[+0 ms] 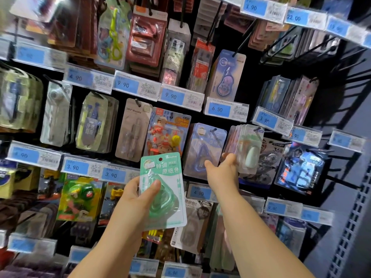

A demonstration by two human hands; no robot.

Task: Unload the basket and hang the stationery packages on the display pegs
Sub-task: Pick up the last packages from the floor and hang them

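Mid-restock: green package [162, 189] being held below the pegs, not yet hung.

Left hand [138, 197] is gripping the green package, thumb curled across its blister, fingers behind the card. Right hand [222, 173] is reaching further in, thumb spread, fingertips meeting the lower left edge of the hanging stack [248, 149] on its peg [256, 129]; whether they are pinching it cannot be told. Basket is not showing, so remaining stock is unknown. Judging: at least this one package is waiting to be hung.
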